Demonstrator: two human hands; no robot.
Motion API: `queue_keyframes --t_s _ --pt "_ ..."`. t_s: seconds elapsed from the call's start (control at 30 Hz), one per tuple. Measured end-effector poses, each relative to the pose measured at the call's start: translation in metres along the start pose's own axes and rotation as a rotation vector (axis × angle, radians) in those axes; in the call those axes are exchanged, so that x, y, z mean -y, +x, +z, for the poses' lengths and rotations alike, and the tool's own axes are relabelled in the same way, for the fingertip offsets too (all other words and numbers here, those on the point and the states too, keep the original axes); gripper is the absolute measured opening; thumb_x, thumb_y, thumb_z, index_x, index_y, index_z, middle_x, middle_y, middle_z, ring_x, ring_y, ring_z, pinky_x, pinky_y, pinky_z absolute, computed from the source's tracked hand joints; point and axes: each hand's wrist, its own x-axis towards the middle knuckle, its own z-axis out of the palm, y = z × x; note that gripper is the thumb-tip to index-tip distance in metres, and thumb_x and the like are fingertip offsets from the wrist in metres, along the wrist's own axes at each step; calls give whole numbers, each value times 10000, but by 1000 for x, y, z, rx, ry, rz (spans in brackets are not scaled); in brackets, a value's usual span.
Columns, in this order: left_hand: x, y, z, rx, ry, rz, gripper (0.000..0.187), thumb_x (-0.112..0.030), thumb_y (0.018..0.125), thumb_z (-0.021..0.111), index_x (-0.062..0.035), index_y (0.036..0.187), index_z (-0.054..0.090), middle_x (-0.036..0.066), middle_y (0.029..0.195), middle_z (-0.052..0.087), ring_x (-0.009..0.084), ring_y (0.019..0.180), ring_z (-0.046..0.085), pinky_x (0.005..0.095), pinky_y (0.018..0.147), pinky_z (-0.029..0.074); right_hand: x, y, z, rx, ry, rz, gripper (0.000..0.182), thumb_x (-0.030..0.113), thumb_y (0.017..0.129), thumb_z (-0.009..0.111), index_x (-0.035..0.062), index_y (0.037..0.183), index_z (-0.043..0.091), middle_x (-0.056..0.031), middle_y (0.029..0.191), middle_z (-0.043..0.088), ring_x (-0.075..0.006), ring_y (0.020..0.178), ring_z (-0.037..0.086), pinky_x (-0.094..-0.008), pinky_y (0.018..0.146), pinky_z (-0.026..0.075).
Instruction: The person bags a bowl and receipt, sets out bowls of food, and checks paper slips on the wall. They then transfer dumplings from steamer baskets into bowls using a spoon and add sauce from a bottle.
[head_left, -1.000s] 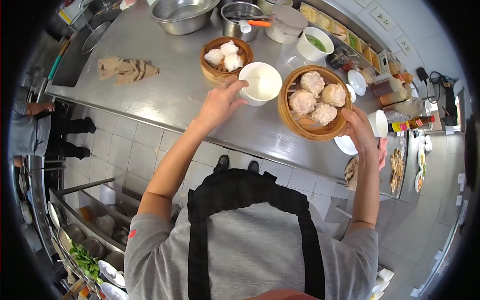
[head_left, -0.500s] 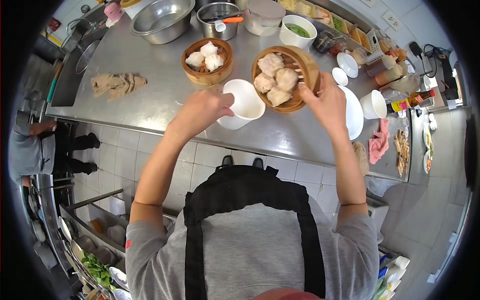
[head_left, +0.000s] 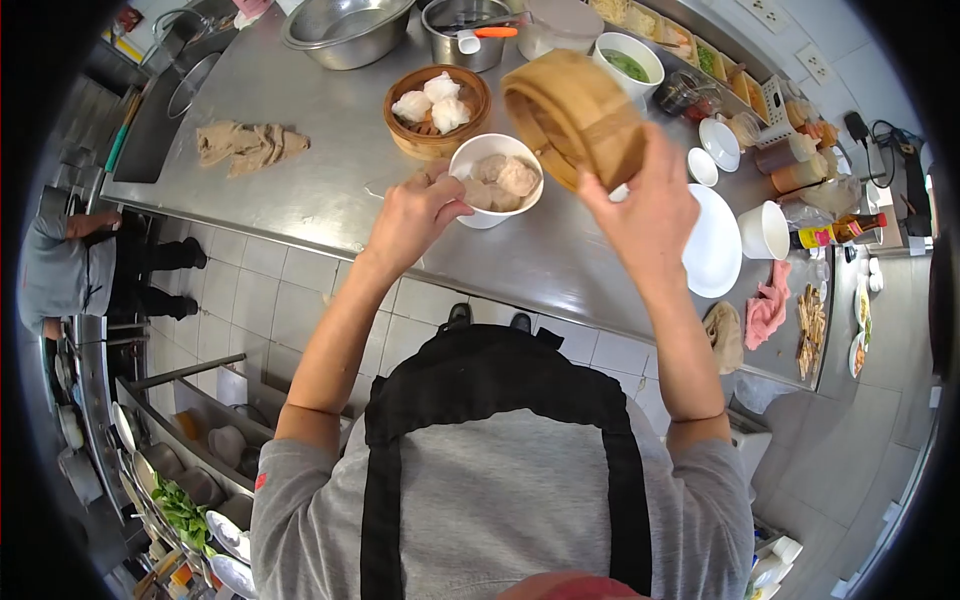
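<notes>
My left hand (head_left: 415, 215) pinches the rim of a white tub (head_left: 480, 219) on its left side. Several pale dumplings (head_left: 498, 182) lie inside the tub. A bamboo steamer basket (head_left: 578, 112) is tipped on its side above and to the right of the tub, its open side towards it. It is gripped along its near right edge by my right hand (head_left: 650, 205), and motion blurs it a little. Just behind the tub, a second bamboo steamer (head_left: 432, 150) holds several white dumplings (head_left: 445, 103).
Steel bowls (head_left: 345, 35) and a pot (head_left: 468, 45) with an orange-handled tool line the back. A tan cloth (head_left: 250, 147) lies at left. White plates (head_left: 712, 240), a tub (head_left: 763, 232), sauce bottles (head_left: 835, 232) and a pink cloth (head_left: 768, 303) crowd the right. A co-worker (head_left: 75, 265) stands far left.
The steamer in my right hand has turned over onto its side. Its dumplings have dropped into the white tub, which was empty before. My left hand keeps its hold on the tub.
</notes>
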Motion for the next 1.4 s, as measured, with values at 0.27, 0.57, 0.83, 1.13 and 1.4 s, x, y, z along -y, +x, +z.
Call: queue_keyframes --t_s 0.27,0.57,0.83,1.13,1.4 --pt "13 -38 -38 -258 -128 -294 181 -51 671 748 -3 773 606 188 1043 613 195 745 666 281 619 545 -28 -31 -15 429 370 462 374 275 760 639 -10 993 575 -153 731 619 -242 588 607 -341 560 486" --pt "10 -28 -46 -253 -82 -197 170 -37 666 746 -17 774 616 146 919 648 240 936 633 284 660 550 -58 -78 41 584 306 593 351 282 831 587 -12 1024 584 -167 698 619 -258 558 605 -354 541 469" --pt "-15 -10 -19 -324 78 -88 197 -102 661 759 -41 772 608 156 1033 610 226 759 655 294 576 525 27 15 16 288 310 -45 147 167 720 681 59 813 645 -95 759 583 -272 791 554 -378 685 441" --pt "-13 -3 -14 -392 38 -16 199 -96 650 761 -38 762 607 152 1028 611 216 716 661 289 565 528 47 47 54 295 327 -76 78 134 690 660 61 709 637 -76 765 606 -248 744 560 -378 655 462" --pt "2 -5 -13 -389 -99 -109 180 -70 649 759 -32 743 611 160 907 641 217 809 662 301 609 534 41 74 0 163 628 62 74 61 722 661 7 763 629 -34 671 572 -107 596 468 -238 565 388"
